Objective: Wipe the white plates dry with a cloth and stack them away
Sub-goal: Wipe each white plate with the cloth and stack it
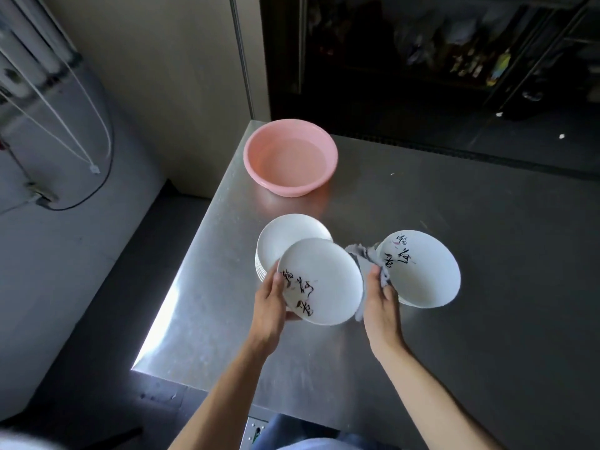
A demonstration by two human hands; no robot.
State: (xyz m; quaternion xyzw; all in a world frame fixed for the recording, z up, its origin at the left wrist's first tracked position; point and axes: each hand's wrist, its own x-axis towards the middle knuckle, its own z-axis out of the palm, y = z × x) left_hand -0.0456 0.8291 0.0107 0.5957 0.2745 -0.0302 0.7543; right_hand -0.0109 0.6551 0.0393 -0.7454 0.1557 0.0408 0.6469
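My left hand (pixel 272 298) grips a white plate (pixel 328 280) with black brush lettering, held tilted above the steel table (pixel 470 287). Behind it, a stack of several white plates (pixel 285 237) stands on the table. My right hand (pixel 381 302) holds a grey cloth (pixel 365 254), bunched against the held plate's right edge. To the right, another white plate with lettering (pixel 425 271) lies on top of a low pile.
A pink plastic basin (pixel 290 155) with water in it stands at the table's far left corner. The table's left edge drops to a dark floor (pixel 107 287). Dark shelving (pixel 454 60) runs behind the table.
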